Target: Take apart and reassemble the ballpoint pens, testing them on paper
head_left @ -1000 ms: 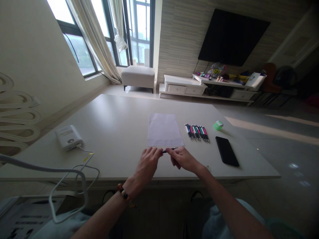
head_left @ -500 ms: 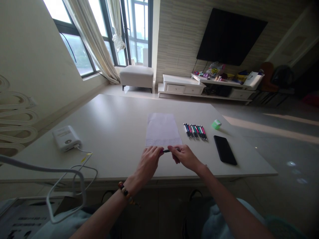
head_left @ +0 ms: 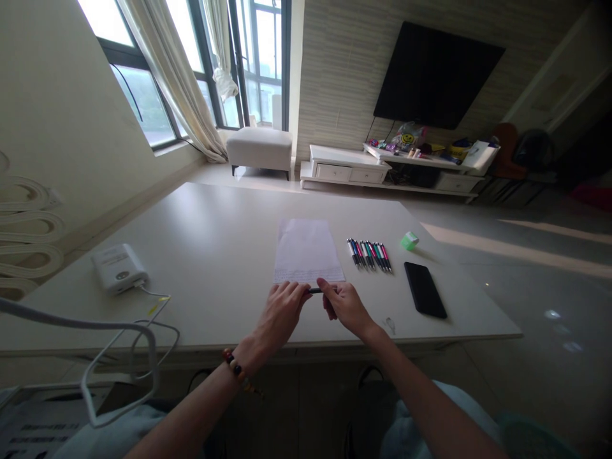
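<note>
Between my two hands lies a dark pen [head_left: 314, 291], held level just off the near edge of a white sheet of paper [head_left: 308, 248]. My left hand [head_left: 285, 311] pinches its left end, fingers closed. My right hand [head_left: 345, 306] is wrapped round the other end, thumb on top. Most of the pen is hidden by the fingers. To the right of the paper, a row of several pens [head_left: 368, 255] in blue, red, green and white lies side by side, apart from my hands. Lines of small writing run along the paper's near edge.
On the right are a black phone [head_left: 424, 289] and a small green-and-white object [head_left: 410, 240]. A small clear item [head_left: 391, 324] lies by my right wrist. On the left, a white power bank [head_left: 120, 268] trails a white cable [head_left: 155, 294] over the table edge.
The view has shifted slightly, moving the table's contents a little left in the picture. Both hands keep hold of the pen, with less of it showing between them.
</note>
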A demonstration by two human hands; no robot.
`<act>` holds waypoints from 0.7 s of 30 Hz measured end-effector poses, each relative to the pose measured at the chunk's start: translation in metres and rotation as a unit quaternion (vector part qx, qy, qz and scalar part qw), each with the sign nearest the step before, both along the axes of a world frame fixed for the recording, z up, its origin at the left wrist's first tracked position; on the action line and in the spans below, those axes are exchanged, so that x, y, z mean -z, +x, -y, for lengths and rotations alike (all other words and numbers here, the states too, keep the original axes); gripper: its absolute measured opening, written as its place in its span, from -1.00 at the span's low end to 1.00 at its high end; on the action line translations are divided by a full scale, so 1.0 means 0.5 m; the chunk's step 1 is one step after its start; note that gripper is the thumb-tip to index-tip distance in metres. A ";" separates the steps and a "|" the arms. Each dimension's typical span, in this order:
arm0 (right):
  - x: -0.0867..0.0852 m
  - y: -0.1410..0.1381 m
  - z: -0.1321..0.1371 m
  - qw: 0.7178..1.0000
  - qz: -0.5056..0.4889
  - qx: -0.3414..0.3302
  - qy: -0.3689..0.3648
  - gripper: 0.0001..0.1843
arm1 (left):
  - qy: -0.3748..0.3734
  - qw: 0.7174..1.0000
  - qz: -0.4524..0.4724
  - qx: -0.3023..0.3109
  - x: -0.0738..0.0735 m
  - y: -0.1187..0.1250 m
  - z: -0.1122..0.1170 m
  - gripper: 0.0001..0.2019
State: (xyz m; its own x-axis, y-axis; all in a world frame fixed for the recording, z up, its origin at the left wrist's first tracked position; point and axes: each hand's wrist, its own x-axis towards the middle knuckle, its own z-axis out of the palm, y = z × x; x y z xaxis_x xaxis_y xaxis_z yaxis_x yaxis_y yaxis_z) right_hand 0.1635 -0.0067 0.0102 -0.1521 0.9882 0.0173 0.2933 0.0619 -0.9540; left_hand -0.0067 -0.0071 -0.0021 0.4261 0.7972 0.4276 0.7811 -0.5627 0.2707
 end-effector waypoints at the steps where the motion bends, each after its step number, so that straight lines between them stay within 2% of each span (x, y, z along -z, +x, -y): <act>1: 0.002 0.001 -0.001 1.000 0.003 0.002 -0.014 -0.32 | 0.007 1.000 -0.007 0.006 0.000 -0.001 0.000 -0.82; 5: 0.012 0.001 -0.008 0.995 -0.007 -0.007 -0.102 -0.28 | 0.019 0.999 -0.036 0.026 -0.002 -0.004 -0.002 -0.81; 7: 0.008 0.004 -0.008 0.993 -0.008 -0.029 -0.115 -0.32 | 0.009 0.999 -0.032 0.017 -0.006 -0.005 -0.004 -0.81; 11: -0.018 0.021 -0.006 0.999 0.014 -0.032 -0.012 -0.54 | -0.011 1.000 0.003 -0.018 -0.010 -0.007 -0.012 -0.79; 13: -0.026 0.029 -0.005 0.998 0.040 -0.034 0.035 -0.58 | -0.018 0.999 0.018 -0.022 -0.007 -0.008 -0.017 -0.79; 21: 0.007 0.023 -0.008 0.999 0.040 -0.024 0.001 -0.42 | -0.011 1.000 0.005 0.020 0.007 -0.014 -0.033 -0.84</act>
